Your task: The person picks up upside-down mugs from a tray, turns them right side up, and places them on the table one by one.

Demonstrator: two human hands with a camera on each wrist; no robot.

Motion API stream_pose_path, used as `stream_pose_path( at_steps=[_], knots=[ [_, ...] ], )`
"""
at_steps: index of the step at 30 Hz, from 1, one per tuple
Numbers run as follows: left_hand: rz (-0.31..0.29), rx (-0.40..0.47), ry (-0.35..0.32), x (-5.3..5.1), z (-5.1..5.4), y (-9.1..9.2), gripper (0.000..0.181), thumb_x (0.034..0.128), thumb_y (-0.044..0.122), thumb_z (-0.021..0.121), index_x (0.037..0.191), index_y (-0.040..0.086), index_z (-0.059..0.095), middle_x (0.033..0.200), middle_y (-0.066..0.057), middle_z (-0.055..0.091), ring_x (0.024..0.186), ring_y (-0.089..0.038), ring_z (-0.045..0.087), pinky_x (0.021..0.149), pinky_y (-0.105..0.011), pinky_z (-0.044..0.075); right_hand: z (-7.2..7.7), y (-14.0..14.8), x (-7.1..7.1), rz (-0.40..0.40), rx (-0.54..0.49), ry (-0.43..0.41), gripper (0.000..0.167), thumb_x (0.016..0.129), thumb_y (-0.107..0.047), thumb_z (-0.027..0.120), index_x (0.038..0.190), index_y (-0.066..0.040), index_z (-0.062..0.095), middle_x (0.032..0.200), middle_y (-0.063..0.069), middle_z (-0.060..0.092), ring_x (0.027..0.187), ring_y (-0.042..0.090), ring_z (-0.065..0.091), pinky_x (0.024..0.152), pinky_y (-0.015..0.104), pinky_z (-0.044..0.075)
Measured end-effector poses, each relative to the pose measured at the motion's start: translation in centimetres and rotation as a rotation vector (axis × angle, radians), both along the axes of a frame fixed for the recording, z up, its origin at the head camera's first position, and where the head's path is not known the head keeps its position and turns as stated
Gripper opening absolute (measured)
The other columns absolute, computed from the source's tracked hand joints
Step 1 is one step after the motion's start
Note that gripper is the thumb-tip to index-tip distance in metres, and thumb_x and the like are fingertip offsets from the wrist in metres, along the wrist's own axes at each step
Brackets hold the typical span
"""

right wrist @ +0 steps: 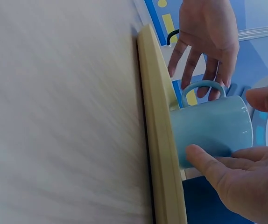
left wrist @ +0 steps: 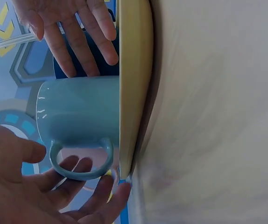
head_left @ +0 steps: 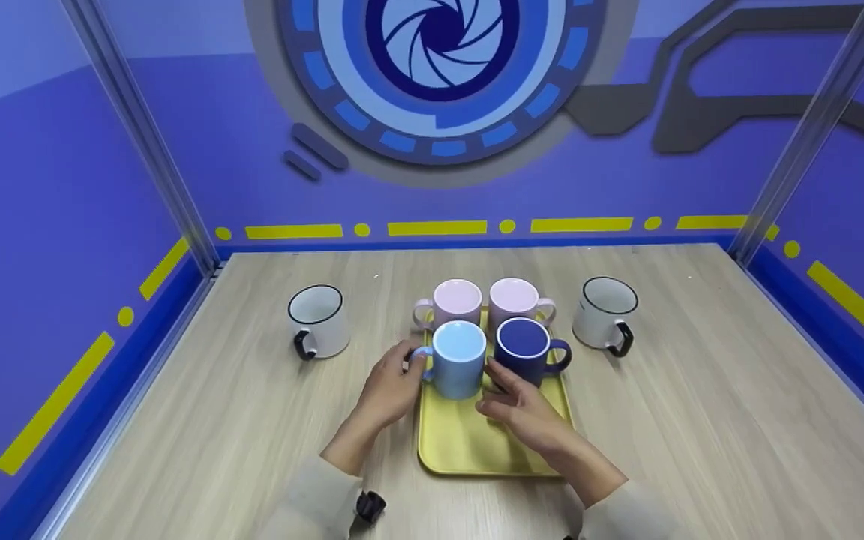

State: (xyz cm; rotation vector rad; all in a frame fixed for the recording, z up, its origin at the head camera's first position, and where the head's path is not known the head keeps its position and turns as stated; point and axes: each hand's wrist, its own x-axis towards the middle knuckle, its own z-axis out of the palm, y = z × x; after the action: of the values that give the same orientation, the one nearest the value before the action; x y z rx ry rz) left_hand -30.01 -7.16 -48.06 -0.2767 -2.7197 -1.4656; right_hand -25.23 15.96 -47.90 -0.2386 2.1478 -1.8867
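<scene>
A light blue mug [head_left: 458, 371] stands upright on a yellow tray [head_left: 469, 450], its handle [left wrist: 80, 175] toward my left hand [head_left: 391, 386]. That hand's fingers reach loosely beside and behind the handle, the thumb apart from it in the left wrist view. My right hand [head_left: 528, 416] is on the mug's other side, fingers extended between it and a dark blue mug [head_left: 520, 364]; whether they touch either mug I cannot tell. Two pale pink mugs, one on the left [head_left: 457, 304] and one on the right [head_left: 513, 300], stand behind the blue ones.
White mugs with black rims and handles stand on the table beyond the tray, one to the left [head_left: 321, 322] and one to the right [head_left: 603, 319]. A small black object [head_left: 370, 508] is near the left sleeve [head_left: 316, 495]. Blue panels [head_left: 432, 202] enclose the table's back and sides.
</scene>
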Motion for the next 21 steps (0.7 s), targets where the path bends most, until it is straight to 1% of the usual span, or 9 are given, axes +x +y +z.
stream_pose_path(
  at_steps=[3, 7, 9, 11, 14, 16, 18, 21],
  knots=[
    [-0.022, -0.014, -0.024, -0.03, -0.02, -0.17, 0.025, 0.1105, 0.027, 0.046, 0.122, 0.013, 0.063, 0.113, -0.005, 0.065, 0.101, -0.020, 0.059, 0.085, -0.038, 0.050, -0.10, -0.10, -0.14, 0.009, 0.003, 0.007, 0.079, 0.098, -0.009, 0.063, 0.163, 0.000, 0.019, 0.170, 0.025, 0.019, 0.147, 0.045, 0.043, 0.111, 0.043, 0.050],
    [-0.058, -0.006, -0.060, -0.25, 0.01, -0.30, 0.026, 0.1120, 0.029, 0.042, 0.112, 0.012, 0.061, 0.102, -0.004, 0.062, 0.093, -0.018, 0.057, 0.079, -0.034, 0.047, -0.11, -0.20, -0.32, 0.007, 0.014, 0.005, 0.079, 0.098, -0.009, 0.064, 0.164, -0.002, 0.020, 0.170, 0.024, 0.019, 0.147, 0.044, 0.043, 0.112, 0.045, 0.049],
    [-0.094, 0.022, -0.091, -0.36, 0.00, -0.33, 0.028, 0.1127, 0.028, 0.039, 0.112, 0.009, 0.060, 0.099, -0.005, 0.061, 0.088, -0.017, 0.056, 0.075, -0.031, 0.047, -0.10, -0.24, -0.36, 0.004, 0.020, 0.004, 0.080, 0.098, -0.010, 0.064, 0.164, -0.003, 0.021, 0.170, 0.024, 0.019, 0.148, 0.044, 0.042, 0.113, 0.047, 0.048],
    [-0.135, 0.060, -0.126, -0.41, -0.04, -0.34, 0.029, 0.1130, 0.028, 0.038, 0.112, 0.007, 0.057, 0.096, -0.009, 0.059, 0.082, -0.017, 0.054, 0.068, -0.029, 0.046, -0.06, -0.31, -0.38, 0.001, 0.021, 0.002, 0.080, 0.097, -0.011, 0.065, 0.164, -0.004, 0.021, 0.171, 0.023, 0.019, 0.148, 0.044, 0.042, 0.113, 0.049, 0.048],
    [-0.174, 0.113, -0.169, -0.41, -0.13, -0.36, 0.029, 0.1132, 0.027, 0.038, 0.113, 0.004, 0.055, 0.095, -0.012, 0.058, 0.078, -0.016, 0.053, 0.062, -0.026, 0.043, -0.03, -0.39, -0.34, -0.002, 0.020, -0.002, 0.082, 0.096, -0.012, 0.067, 0.164, -0.005, 0.022, 0.171, 0.022, 0.018, 0.148, 0.044, 0.042, 0.113, 0.050, 0.048],
    [-0.183, 0.128, -0.175, -0.34, -0.16, -0.36, 0.027, 0.1130, 0.027, 0.039, 0.113, 0.004, 0.054, 0.094, -0.014, 0.059, 0.076, -0.016, 0.053, 0.060, -0.026, 0.042, 0.00, -0.44, -0.30, 0.000, 0.011, -0.006, 0.082, 0.096, -0.011, 0.067, 0.164, -0.005, 0.021, 0.171, 0.023, 0.018, 0.148, 0.044, 0.042, 0.112, 0.050, 0.049],
    [-0.186, 0.130, -0.164, -0.29, -0.18, -0.38, 0.026, 0.1131, 0.025, 0.039, 0.111, 0.004, 0.055, 0.093, -0.014, 0.060, 0.076, -0.016, 0.053, 0.061, -0.026, 0.042, -0.01, -0.47, -0.23, 0.004, 0.002, -0.006, 0.083, 0.096, -0.010, 0.066, 0.164, -0.005, 0.020, 0.171, 0.024, 0.017, 0.148, 0.045, 0.041, 0.112, 0.050, 0.049],
    [-0.190, 0.106, -0.127, -0.22, -0.27, -0.38, 0.027, 0.1129, 0.025, 0.041, 0.109, 0.003, 0.056, 0.090, -0.011, 0.061, 0.075, -0.015, 0.055, 0.063, -0.026, 0.044, 0.02, -0.54, -0.12, 0.003, -0.015, -0.004, 0.083, 0.096, -0.009, 0.066, 0.164, -0.004, 0.019, 0.170, 0.027, 0.017, 0.149, 0.045, 0.040, 0.112, 0.051, 0.049]
  ],
)
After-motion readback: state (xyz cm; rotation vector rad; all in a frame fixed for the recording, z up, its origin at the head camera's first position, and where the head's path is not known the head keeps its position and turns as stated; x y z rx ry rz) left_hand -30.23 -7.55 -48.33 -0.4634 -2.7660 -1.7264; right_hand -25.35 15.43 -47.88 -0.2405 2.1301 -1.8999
